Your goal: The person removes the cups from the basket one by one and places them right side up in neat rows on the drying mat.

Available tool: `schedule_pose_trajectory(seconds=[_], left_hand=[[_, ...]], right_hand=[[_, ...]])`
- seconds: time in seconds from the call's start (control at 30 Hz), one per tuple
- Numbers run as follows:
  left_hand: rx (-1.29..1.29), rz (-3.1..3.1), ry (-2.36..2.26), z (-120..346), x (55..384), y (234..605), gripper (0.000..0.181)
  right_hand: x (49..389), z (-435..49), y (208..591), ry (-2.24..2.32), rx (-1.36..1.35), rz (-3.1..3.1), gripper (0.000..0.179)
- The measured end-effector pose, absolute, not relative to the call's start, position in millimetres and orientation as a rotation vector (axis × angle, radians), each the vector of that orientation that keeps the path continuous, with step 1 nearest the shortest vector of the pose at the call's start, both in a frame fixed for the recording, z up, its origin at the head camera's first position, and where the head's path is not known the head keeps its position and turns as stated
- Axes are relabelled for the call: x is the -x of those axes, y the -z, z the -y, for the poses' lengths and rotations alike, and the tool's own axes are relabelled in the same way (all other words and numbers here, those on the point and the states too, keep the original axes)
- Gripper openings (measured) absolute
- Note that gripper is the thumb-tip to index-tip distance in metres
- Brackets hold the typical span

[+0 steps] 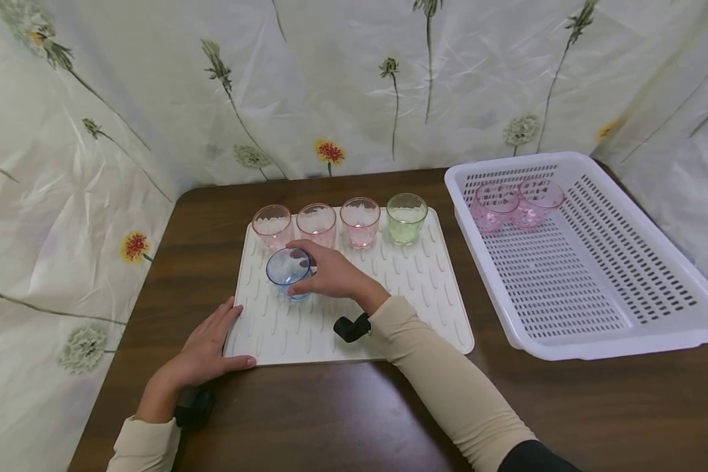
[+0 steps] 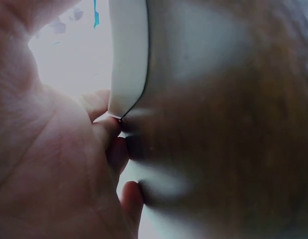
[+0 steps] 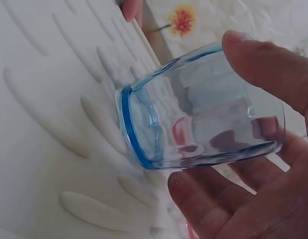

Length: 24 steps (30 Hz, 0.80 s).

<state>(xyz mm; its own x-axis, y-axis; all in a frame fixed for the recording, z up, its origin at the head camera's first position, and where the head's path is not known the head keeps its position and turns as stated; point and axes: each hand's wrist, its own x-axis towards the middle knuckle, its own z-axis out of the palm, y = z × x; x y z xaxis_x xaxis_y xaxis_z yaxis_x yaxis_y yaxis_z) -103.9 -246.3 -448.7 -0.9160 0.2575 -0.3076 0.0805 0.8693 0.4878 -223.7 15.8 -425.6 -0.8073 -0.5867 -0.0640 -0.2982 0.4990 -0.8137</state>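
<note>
One blue glass (image 1: 289, 269) sits within the right hand (image 1: 333, 272), at the fingertips and over the ribbed mat (image 1: 307, 334). The thumb presses one side and the fingers curl round the other, a sidelong pinch that probably leaves the mouth uncovered and the base free to stand flat; whether that base touches the mat, I cannot tell. The glass is clear with a faint tint, its blue deepest at the rim and around the base, its wall softly faceted, its mouth facing up.

Just beyond the right hand, three pink glasses (image 1: 361, 223) and a green glass (image 1: 407, 219) stand in a row along the mat's far edge, likely spaced for steadiness. To that hand's left, the left hand (image 1: 206, 347) grasps nothing: its extended fingers touch the mat's left edge, the thumb at the near corner, seemingly to steady it. Well to the right of the right hand, a white basket (image 1: 557, 351) holds two more pink glasses (image 1: 539, 203).
</note>
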Motion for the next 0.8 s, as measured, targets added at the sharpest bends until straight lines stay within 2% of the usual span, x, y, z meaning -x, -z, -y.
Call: schedule_pose_trajectory(seconds=[0.33, 0.5, 0.63, 0.8], left_hand=[[-0.279, -2.699, -0.650, 247, 103, 449, 0.106], [-0.276, -2.707, -0.659, 247, 107, 453, 0.106], [-0.285, -2.705, -0.663, 247, 109, 452, 0.106], [-0.256, -2.676, -0.662, 250, 105, 451, 0.108]], right_hand=[[222, -18, 432, 1.259, 0.708, -2.372, 0.082], [220, -22, 426, 1.157, 0.790, -2.430, 0.091], [215, -28, 410, 1.010, 0.833, -2.522, 0.097], [202, -39, 374, 0.883, 0.912, -2.609, 0.088]])
